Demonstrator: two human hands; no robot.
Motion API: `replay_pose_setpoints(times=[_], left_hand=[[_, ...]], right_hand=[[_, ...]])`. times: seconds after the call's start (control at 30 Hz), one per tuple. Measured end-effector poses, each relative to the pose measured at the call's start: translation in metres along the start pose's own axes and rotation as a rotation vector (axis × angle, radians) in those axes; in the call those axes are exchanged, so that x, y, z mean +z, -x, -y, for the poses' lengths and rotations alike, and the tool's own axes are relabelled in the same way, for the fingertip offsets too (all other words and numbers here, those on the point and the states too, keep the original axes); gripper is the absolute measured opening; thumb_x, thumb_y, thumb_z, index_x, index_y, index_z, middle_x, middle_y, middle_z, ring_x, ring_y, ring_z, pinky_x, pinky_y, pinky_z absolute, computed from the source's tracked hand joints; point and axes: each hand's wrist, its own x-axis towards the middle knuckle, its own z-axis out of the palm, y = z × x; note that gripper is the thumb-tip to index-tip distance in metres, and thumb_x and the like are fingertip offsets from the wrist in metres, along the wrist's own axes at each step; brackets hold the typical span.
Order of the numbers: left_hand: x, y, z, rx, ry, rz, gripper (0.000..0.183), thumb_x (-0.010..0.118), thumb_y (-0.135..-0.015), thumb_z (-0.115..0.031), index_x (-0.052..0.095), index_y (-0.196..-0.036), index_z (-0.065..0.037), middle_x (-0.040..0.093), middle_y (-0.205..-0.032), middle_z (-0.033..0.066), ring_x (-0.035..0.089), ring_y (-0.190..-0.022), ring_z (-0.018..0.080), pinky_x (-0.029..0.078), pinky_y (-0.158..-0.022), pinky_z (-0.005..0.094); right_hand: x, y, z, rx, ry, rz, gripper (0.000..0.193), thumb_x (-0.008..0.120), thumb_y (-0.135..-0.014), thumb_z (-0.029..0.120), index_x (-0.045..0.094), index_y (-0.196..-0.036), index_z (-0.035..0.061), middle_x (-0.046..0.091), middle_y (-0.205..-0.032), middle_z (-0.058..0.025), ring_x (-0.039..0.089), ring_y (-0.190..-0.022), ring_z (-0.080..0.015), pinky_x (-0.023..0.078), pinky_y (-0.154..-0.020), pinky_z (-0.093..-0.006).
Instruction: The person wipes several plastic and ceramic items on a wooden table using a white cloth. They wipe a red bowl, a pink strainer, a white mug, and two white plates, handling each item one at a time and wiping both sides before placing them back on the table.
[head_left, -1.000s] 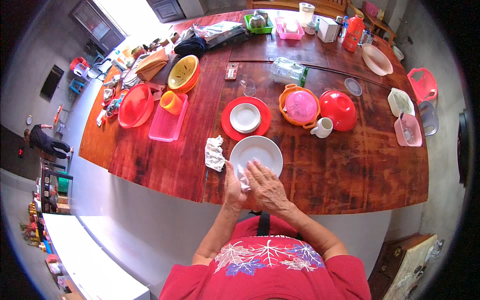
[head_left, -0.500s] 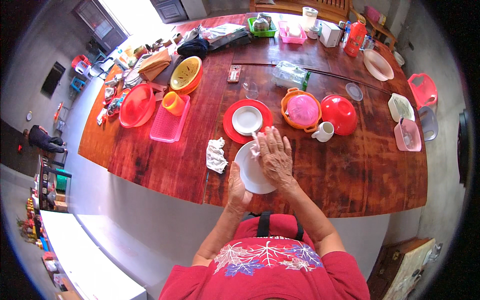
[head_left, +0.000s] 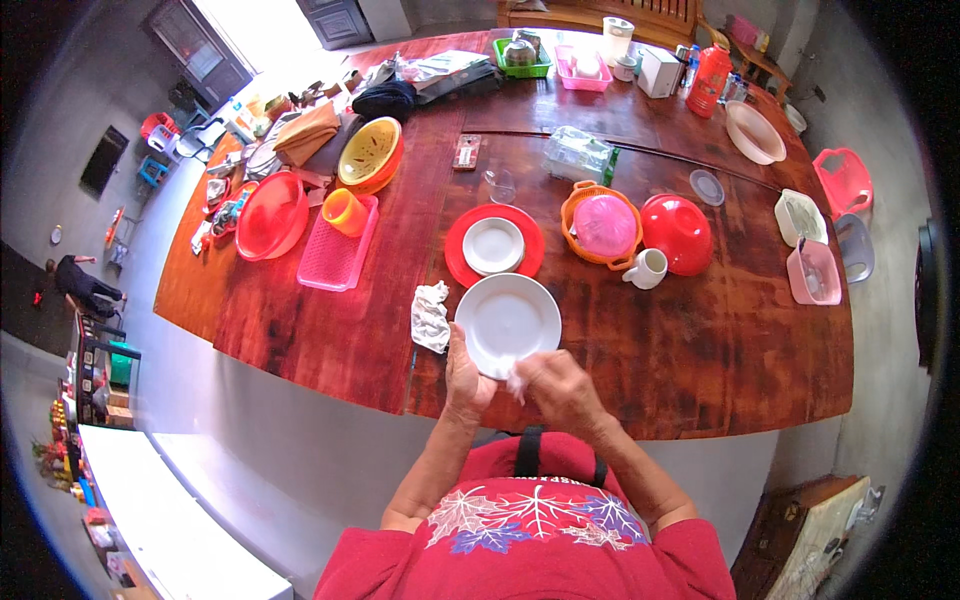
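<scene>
A white plate (head_left: 508, 322) is tilted up toward me near the table's front edge. My left hand (head_left: 468, 378) grips its lower left rim, thumb along the side. At the plate's lower rim, my right hand (head_left: 562, 388) has its fingers closed on a small wad of pinkish-white tissue (head_left: 516, 384). Left of the plate lies a crumpled white cloth (head_left: 430, 318). Just beyond, small white plates (head_left: 493, 246) rest on a round red plate (head_left: 537, 252).
Right of these sit an orange basket (head_left: 568, 222) with a pink bowl, a white mug (head_left: 649, 268) and a red bowl (head_left: 677, 232). Leftward are a pink tray (head_left: 335, 265), a red basin (head_left: 270, 215) and a yellow colander (head_left: 368, 155). Another person (head_left: 88, 285) is far left.
My right hand has moved from the plate's upper face down toward me to its lower rim, carrying the tissue. More of the plate's face now shows. My left hand keeps its hold.
</scene>
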Motion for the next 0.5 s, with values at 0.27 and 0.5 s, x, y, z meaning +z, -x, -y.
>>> replay_pose_setpoints(times=[0.27,0.5], left_hand=[[0.036,0.025,-0.004,-0.176,-0.112,0.093,0.072,0.028,-0.09,-0.061,0.041,-0.128,-0.002,0.052,-0.12,0.0134,0.052,-0.109,0.0228,0.043,-0.096,0.0368],[0.026,0.017,0.009,-0.035,-0.042,0.004,0.042,0.042,-0.094,-0.038,0.045,-0.124,-0.008,0.053,-0.121,0.0082,0.052,-0.109,0.0184,0.043,-0.094,0.0341]], right_hand=[[0.03,-0.041,0.006,-0.067,0.192,-0.143,0.018,0.062,-0.075,0.02,0.058,-0.091,0.012,0.054,-0.088,-0.0093,0.051,-0.094,-0.0279,0.035,-0.08,-0.0424],[0.024,-0.083,-0.024,-0.077,0.45,-0.197,0.025,0.059,-0.079,0.019,0.051,-0.101,0.009,0.048,-0.111,-0.0118,0.046,-0.11,-0.0293,0.033,-0.084,-0.0432]])
